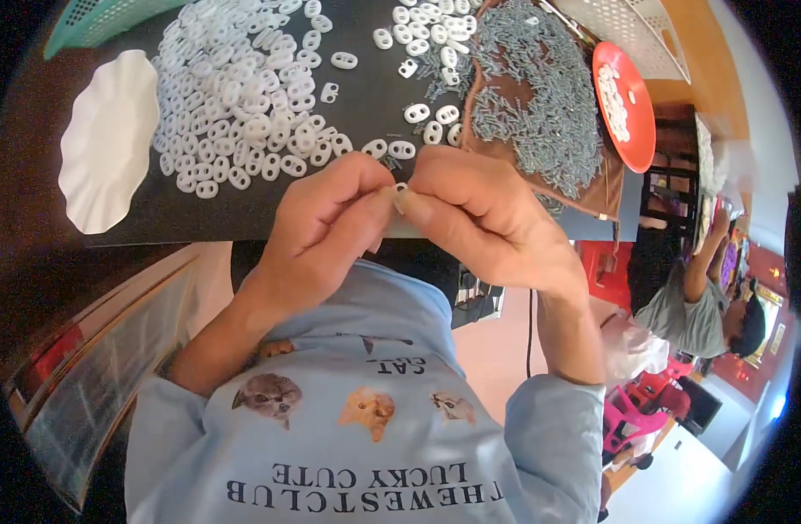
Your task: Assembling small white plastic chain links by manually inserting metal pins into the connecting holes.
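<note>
My left hand (326, 229) and my right hand (495, 220) meet at the table's near edge, fingertips pinched together. Between them is a small white plastic piece (400, 187), mostly covered by the thumbs and fingers, so its full shape cannot be made out. Just beyond my knuckles lie loose white oval two-hole cord locks (401, 149). A large heap of the same cord locks (234, 87) spreads to the left. On the right, a pile of small grey metal springs (540, 96) rests on a brown cloth (497, 150).
A white scalloped dish (112, 144) stands at the left edge. At the right, a red plate (642, 131) holds small white pieces. A green basket (95, 22) and a white perforated basket (641, 31) are at the back. Another person (702, 306) is off to the right.
</note>
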Available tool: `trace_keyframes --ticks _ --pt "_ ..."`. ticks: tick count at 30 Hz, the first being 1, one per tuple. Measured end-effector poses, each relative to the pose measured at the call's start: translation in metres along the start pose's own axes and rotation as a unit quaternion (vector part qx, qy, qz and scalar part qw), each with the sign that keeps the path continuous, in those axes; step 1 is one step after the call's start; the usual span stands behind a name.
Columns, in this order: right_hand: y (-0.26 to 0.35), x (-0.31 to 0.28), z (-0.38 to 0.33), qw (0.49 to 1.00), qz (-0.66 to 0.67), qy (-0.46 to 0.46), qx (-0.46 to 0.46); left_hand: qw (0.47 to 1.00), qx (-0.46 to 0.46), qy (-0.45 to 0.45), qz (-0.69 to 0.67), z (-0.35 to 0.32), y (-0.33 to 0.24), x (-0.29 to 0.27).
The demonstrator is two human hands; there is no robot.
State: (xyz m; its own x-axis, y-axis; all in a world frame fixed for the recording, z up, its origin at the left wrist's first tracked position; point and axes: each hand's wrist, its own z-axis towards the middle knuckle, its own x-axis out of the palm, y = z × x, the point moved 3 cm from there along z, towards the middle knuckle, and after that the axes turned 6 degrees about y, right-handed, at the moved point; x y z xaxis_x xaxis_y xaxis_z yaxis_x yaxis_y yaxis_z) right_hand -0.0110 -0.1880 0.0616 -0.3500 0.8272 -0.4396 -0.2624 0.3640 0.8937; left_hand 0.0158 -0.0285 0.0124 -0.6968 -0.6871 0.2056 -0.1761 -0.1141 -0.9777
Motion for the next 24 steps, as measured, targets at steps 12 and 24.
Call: trace_keyframes --ticks 12,24 --pt "-0.009 0.001 -0.017 0.99 0.083 -0.049 0.1 0.999 0.003 0.029 -0.026 0.005 0.002 0.011" --pt "-0.008 -0.026 -0.032 0.993 -0.113 -0.034 0.017 0.997 -0.063 0.044 0.018 0.012 -0.004 0.013"
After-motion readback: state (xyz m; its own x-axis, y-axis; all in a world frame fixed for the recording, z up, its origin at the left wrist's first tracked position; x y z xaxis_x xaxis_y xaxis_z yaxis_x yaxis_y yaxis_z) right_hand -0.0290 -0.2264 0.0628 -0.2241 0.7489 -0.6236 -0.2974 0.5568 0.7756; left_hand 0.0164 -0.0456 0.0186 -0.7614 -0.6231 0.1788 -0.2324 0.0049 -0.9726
